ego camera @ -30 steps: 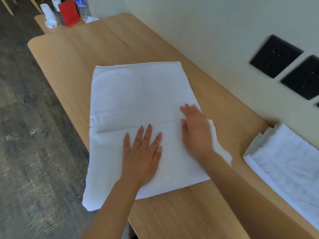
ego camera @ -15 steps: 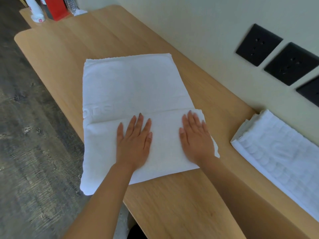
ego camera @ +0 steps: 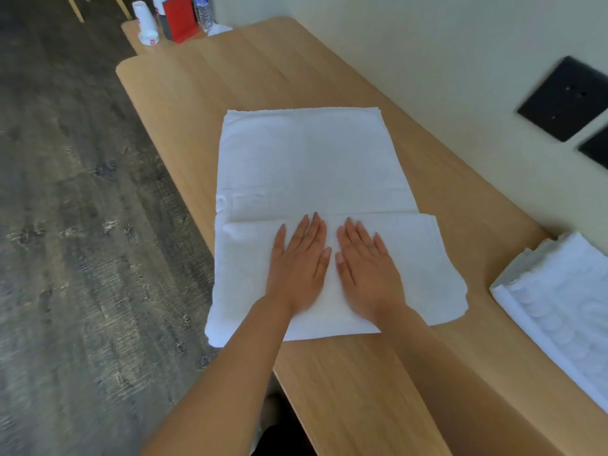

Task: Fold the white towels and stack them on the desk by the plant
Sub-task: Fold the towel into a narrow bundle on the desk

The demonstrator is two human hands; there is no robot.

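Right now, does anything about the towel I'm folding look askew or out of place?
Yes. On the white towel, the folded-over flap juts right beyond the layer beneath, so the right edges don't line up. Its near-left corner also overhangs the desk edge.

Likely a hotel room: long desk (ego camera: 296, 70) with white cups (ego camera: 144, 21), bottled water (ego camera: 202, 11) (black sockets (ego camera: 566, 97) above).

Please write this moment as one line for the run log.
step: pressing fold | left hand: flat on white towel | right hand: flat on white towel | second folded towel: on desk, right side
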